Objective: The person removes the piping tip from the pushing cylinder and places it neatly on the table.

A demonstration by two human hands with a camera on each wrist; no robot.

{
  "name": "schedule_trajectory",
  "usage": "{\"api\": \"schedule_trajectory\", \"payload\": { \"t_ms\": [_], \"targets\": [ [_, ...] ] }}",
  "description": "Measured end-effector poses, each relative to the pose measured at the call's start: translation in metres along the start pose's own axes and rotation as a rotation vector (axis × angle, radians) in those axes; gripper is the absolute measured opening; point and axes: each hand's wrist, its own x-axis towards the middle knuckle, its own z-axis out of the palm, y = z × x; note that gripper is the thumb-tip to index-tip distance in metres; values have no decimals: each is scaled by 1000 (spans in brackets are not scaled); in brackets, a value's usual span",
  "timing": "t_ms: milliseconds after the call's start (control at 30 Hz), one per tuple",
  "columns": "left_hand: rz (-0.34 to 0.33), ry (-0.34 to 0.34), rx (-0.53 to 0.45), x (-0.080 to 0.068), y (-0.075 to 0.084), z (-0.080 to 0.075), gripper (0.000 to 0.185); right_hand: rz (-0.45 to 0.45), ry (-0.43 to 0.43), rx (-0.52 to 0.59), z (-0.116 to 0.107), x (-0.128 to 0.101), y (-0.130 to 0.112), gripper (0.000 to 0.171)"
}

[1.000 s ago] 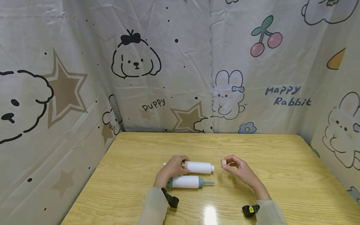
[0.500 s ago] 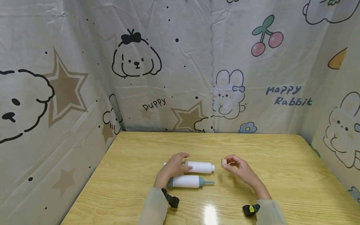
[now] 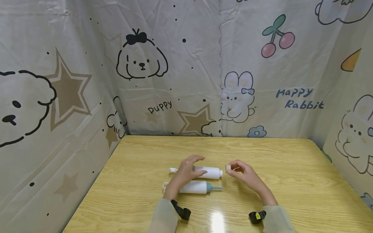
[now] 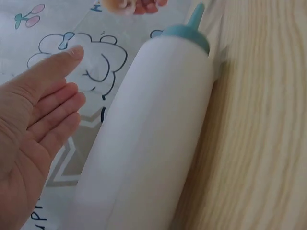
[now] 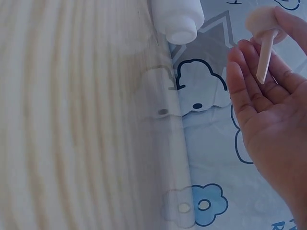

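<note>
My left hand [image 3: 186,173] hovers with thumb and fingers spread apart over the left part of the farther white squeeze bottle [image 3: 212,172], holding nothing. That bottle lies on its side, its bare white neck [image 5: 182,33] pointing right. Closer to me lies a second white squeeze bottle [image 4: 144,129] with a teal nozzle cap [image 4: 184,34]; my left wrist hides part of its left end. Just right of the bare neck, my right hand [image 3: 246,174] pinches a beige nozzle cap [image 5: 263,21] between thumb and fingers. The cap's thin spout points toward the palm.
Both bottles lie on a light wood-grain table [image 3: 140,155]. A small white piece [image 3: 173,170] and a white ring [image 3: 165,185] show at the bottles' left ends. A printed curtain [image 3: 186,64] stands behind the table and along both sides.
My left hand has loosened from the farther bottle, its fingers spreading and shifting right and up. The right hand has moved slightly left with the nozzle cap, closer to the bare neck.
</note>
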Motion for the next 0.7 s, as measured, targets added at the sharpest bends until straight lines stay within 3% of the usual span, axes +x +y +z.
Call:
{"api": "schedule_trajectory", "payload": {
  "t_ms": [333, 500, 700],
  "targets": [
    [110, 40, -10, 3, 13, 17, 46, 19, -43, 30, 10, 0, -22, 18],
    [108, 18, 6, 2, 19, 22, 43, 34, -76, 52, 13, -3, -45, 19],
    [100, -25, 2, 1, 23, 25, 43, 17, -86, 58, 18, -2, -51, 19]
  ]
}}
